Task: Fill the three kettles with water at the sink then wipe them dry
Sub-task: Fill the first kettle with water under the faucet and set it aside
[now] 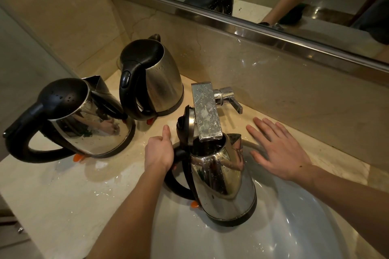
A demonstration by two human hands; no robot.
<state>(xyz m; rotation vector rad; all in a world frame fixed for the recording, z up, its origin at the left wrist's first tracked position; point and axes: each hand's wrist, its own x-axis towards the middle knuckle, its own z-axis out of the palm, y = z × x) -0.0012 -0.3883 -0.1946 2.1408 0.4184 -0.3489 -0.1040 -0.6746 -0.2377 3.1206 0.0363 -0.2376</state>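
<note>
Left hand (160, 151): grasps the handle of the kettle (223, 183).
Right hand (280, 151): flat, fingers straight, on the counter (63, 206).
Kettle: upright in the sink (294, 227), lid open under the tap (207, 111), spout right, handle left.
Count: three kettles; near kettle (84, 120) and far kettle (160, 84) stand on the counter, lids closed.

The open-lidded stainless steel kettle (223, 183) sits in the white oval sink (294, 227) under the square chrome tap (207, 111), my left hand (160, 151) gripping its handle, my right hand (277, 149) just right of it. Left, on the beige marble counter (63, 195), the mirror-bright steel kettle (90, 124) stands before the dull steel kettle (162, 82).
</note>
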